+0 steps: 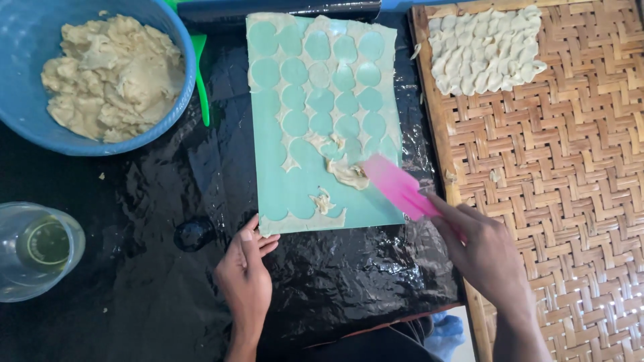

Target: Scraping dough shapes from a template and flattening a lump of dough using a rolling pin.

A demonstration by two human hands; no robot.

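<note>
glossy plastic sheet (pixel 154 201), woven tray (pixel 570 167) (rough)

No packages, labels, signs or screens appear anywhere in this overhead view of the work surface; nothing on it carries a wrapper, a tag or a display.

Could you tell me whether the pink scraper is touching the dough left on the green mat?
Touching. The head view shows the pink scraper, held in the right hand, with its front edge pressed against a clump of dough scrap on the green mat.
</note>
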